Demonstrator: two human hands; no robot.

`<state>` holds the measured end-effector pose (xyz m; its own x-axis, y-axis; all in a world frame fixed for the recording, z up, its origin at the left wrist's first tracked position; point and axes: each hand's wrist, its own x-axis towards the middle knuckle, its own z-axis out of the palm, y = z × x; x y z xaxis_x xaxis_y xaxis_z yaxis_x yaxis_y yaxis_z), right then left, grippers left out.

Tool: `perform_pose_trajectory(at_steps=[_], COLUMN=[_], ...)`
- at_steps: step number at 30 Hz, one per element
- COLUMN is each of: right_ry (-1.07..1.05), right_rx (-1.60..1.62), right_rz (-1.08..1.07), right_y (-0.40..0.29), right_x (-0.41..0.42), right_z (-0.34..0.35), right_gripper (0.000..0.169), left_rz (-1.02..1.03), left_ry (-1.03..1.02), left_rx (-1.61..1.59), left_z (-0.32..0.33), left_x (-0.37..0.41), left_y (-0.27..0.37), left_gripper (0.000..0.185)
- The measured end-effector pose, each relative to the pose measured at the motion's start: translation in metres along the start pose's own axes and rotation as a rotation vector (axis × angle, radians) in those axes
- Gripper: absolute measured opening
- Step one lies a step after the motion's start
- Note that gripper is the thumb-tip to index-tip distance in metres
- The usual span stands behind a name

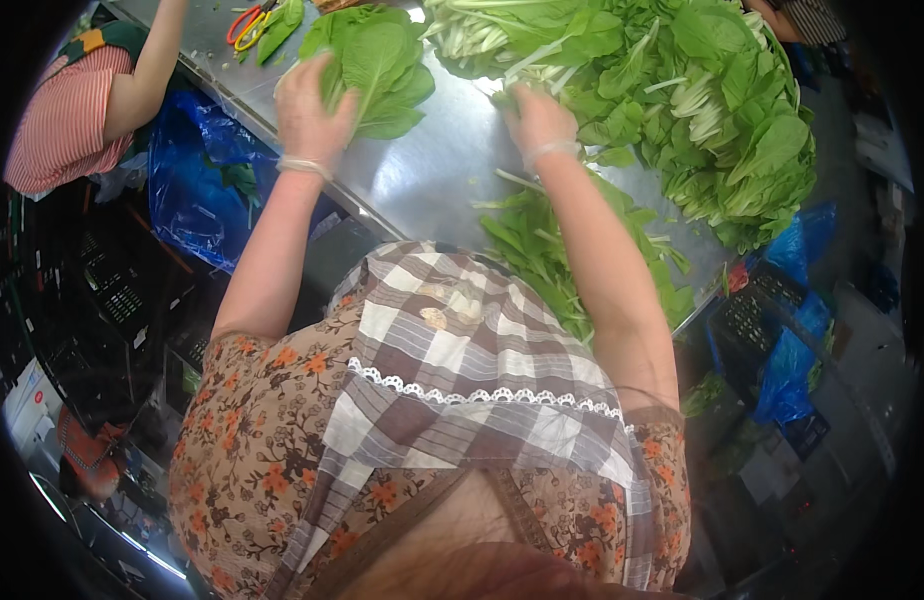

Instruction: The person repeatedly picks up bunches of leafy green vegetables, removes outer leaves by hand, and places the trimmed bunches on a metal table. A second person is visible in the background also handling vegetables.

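Observation:
My left hand [312, 112], in a thin clear glove with a band at the wrist, is closed around the side of a bunch of leafy greens [379, 71] over the steel table [424, 180]. At the edge of a large heap of greens [702, 97] is my right hand [537, 120], gloved too. Its fingertips touch pale stalks there, and whether they grip any cannot be made out. Beneath my right forearm lies a looser pile of greens [526, 232], close to my checked apron.
Scissors with red and yellow handles [248, 28] lie at the table's far left. Another person's arm [143, 82] reaches in at the left, above a blue plastic bag [196, 180]. Another person's arm shows at the upper right. Black crates [754, 322] with blue plastic stand right of the table.

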<state>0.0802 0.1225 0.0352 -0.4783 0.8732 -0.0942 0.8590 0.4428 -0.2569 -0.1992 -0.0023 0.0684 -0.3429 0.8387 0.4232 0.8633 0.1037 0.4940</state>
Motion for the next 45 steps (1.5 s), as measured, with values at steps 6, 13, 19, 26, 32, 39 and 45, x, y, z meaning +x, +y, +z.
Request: perform_pose_trajectory(at_steps=[6, 13, 19, 26, 32, 39, 45], right_ry=[-0.158, -0.066, 0.025, 0.193, 0.156, 0.098, 0.054], right_rx=[0.146, 0.176, 0.370, 0.870, 1.363, 1.363, 1.375], right_rz=[0.063, 0.072, 0.127, 0.223, 0.460, 0.484, 0.473], right_y=[0.005, 0.029, 0.016, -0.003, -0.009, -0.023, -0.016], right_x=[-0.068, -0.144, -0.156, -0.145, -0.137, -0.125, -0.129], right_z=[-0.019, -0.048, -0.036, -0.018, -0.021, -0.028, -0.014], right_gripper=[0.020, 0.031, 0.033, 0.021, 0.017, 0.022, 0.017], left_rz=[0.114, 0.077, -0.073, -0.542, -0.588, -0.490, -0.586], left_ry=[-0.347, -0.535, -0.607, -0.922, -0.967, -0.972, -1.049], left_rx=[-0.344, -0.113, -0.164, -1.061, -1.258, -1.016, -1.232], left_z=[0.051, 0.116, 0.141, 0.097, 0.091, 0.087, 0.087], left_x=[-0.002, 0.038, 0.063, 0.009, -0.052, -0.076, -0.083], left_y=[0.076, 0.128, 0.141, 0.138, 0.116, 0.117, 0.116], left_gripper=[0.034, 0.032, 0.037, 0.027, 0.025, 0.027, 0.023])
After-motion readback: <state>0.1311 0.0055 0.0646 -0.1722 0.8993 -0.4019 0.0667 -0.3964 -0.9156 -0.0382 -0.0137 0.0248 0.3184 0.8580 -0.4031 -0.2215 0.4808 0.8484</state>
